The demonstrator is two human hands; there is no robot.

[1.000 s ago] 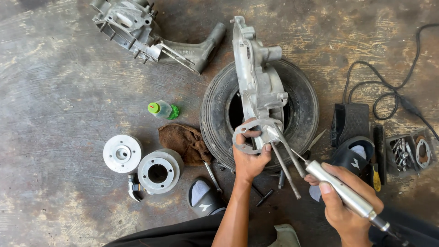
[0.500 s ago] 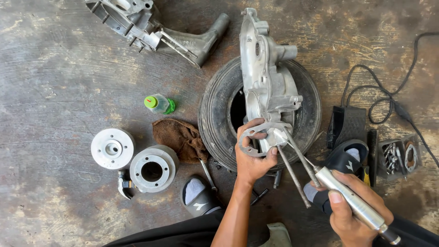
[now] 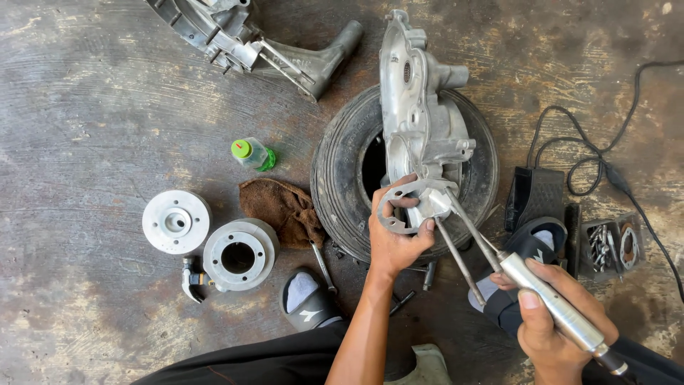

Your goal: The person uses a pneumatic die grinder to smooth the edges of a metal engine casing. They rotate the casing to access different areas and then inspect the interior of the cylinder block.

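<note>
Grey cast aluminium, dull and ribbed, is the engine casing (image 3: 420, 121) that stands upright inside the black rubber tyre (image 3: 342, 178) on the stained concrete floor (image 3: 85, 107); your left hand (image 3: 395, 239) is at its lower end, the fingers (image 3: 427, 227) curled and pinching a thin flat metal gasket (image 3: 390, 214) with a round opening; your right hand (image 3: 559, 324) is closed around a smooth silver cylindrical rotary tool (image 3: 552, 306), whose thin shaft touches the casing beside the gasket; a brown rag (image 3: 281, 207) lies crumpled near the tyre; two round machined metal discs (image 3: 206, 235) rest further left.
</note>
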